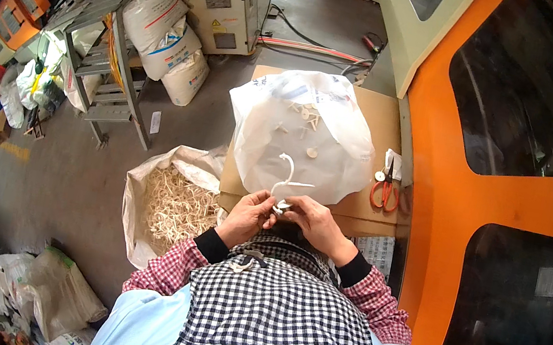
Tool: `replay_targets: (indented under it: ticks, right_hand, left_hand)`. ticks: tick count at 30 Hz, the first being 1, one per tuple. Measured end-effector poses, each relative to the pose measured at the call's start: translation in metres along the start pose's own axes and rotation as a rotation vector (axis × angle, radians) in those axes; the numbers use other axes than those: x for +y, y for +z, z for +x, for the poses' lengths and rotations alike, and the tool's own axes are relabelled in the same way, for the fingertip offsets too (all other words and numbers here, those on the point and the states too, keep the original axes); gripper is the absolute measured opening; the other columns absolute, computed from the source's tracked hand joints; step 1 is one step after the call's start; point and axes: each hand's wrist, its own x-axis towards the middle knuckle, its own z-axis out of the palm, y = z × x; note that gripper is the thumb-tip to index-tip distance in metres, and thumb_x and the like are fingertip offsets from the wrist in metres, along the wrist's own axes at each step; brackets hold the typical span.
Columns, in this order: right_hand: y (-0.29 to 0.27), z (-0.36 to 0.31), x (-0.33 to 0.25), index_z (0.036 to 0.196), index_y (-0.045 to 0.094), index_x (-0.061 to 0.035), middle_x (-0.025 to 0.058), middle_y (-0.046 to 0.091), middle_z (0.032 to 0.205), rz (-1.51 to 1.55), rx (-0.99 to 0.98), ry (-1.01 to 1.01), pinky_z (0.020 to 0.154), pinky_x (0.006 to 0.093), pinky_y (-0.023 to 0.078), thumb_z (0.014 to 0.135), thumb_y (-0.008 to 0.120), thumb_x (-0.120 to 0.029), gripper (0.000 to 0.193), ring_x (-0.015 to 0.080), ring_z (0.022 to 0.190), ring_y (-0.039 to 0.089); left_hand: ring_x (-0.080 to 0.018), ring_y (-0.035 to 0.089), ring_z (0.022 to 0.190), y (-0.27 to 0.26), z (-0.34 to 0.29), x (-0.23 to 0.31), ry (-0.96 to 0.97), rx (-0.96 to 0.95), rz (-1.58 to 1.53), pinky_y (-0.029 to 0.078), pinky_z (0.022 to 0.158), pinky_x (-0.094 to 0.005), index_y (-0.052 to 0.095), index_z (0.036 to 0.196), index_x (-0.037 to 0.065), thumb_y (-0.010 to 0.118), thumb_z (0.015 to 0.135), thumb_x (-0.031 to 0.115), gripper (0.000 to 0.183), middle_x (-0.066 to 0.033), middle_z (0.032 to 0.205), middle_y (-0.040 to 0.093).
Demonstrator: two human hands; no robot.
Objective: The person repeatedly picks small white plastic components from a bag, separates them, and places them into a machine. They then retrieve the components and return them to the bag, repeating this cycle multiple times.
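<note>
Close in front of my body, my left hand (249,216) pinches a thin white plastic piece (288,174) whose curved, branching arms stick up past the fingers. My right hand (316,226) meets it from the other side, its fingers closed on a small white end of the same piece. Just beyond both hands lies a translucent white plastic bag (252,143), spread over a cardboard box (389,129). Several small cream plastic parts (309,116) are gathered in the bag's far part, and a round cream part (311,153) lies nearer.
Scissors with orange-red handles (384,195) lie on the cardboard at right, by a small white disc (379,177). At left stands an open woven sack (136,182) full of thin cream plastic scraps (175,210). An orange machine (426,197) borders the right; a grey metal step stand (107,113) stands far left.
</note>
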Motion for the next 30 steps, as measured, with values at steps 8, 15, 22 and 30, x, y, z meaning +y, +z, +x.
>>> replay_targets:
  ticks: [8,15,22,30]
  right_hand:
    - [0.016,0.004,0.013,0.083,0.055,-0.0019,0.004,0.054,0.069,0.305,-0.167,0.255,0.05,0.0274,0.038,0.09,0.056,-0.019,0.019,0.018,0.057,0.05]
    - [0.019,0.012,0.002,0.096,0.058,0.0016,0.0021,0.051,0.068,0.311,-0.235,0.31,0.055,0.0251,0.039,0.093,0.049,-0.011,0.016,0.0092,0.06,0.044]
    - [0.015,0.018,0.015,0.085,0.058,0.0009,0.0012,0.052,0.068,0.591,-0.523,0.62,0.054,0.0254,0.038,0.091,0.053,-0.015,0.017,0.0096,0.061,0.046]
    - [0.044,0.008,-0.002,0.082,0.056,-0.0055,-0.005,0.043,0.063,1.1,-0.372,1.045,0.038,0.0158,0.024,0.093,0.049,-0.019,0.019,0.0018,0.046,0.034]
  left_hand:
    - [-0.0248,0.058,0.066,0.011,-0.025,0.001,1.141,0.137,1.401,0.047,0.056,-0.0308,0.053,0.093,0.0,0.05,0.082,-0.005,0.013,-0.0126,0.081,0.056]
    - [-0.0118,0.056,0.06,0.008,-0.036,0.002,0.474,0.151,0.601,0.046,0.052,-0.0242,0.052,0.093,0.0,0.045,0.094,0.007,0.01,-0.0066,0.078,0.056]
    - [-0.0267,0.056,0.07,0.001,-0.048,0.018,1.192,-0.136,1.389,0.047,0.06,-0.0304,0.054,0.092,-0.001,0.06,0.073,0.003,0.021,-0.0133,0.088,0.053]
    - [-0.0303,0.057,0.081,-0.033,-0.071,-0.013,1.064,0.12,1.27,0.049,0.069,-0.0343,0.053,0.104,-0.001,0.055,0.075,0.004,0.029,-0.0143,0.093,0.053]
